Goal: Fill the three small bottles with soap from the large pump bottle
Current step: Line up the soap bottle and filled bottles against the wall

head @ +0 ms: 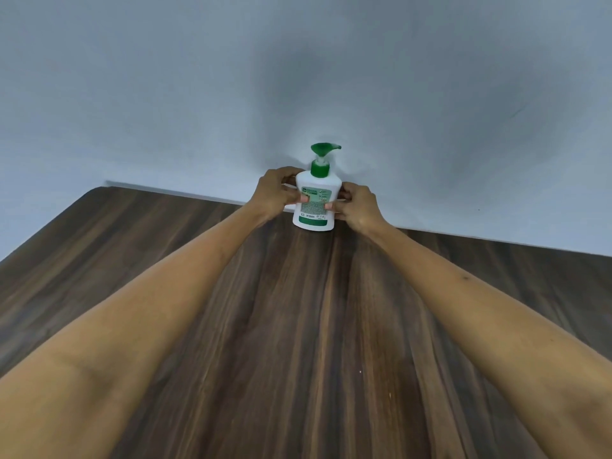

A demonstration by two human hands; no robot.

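My left hand (276,193) and right hand (357,207) grip the sides of the white plastic pump bottle with a green pump head (317,197), thumbs across its label. It stands upright at the far edge of the dark wood-grain table (298,326), against the plain grey-white wall (231,94) behind it.

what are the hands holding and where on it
Both hold the white plastic pump bottle with the green pump top by its body: the left hand grips its left side, the right hand its right side, thumbs on the label.
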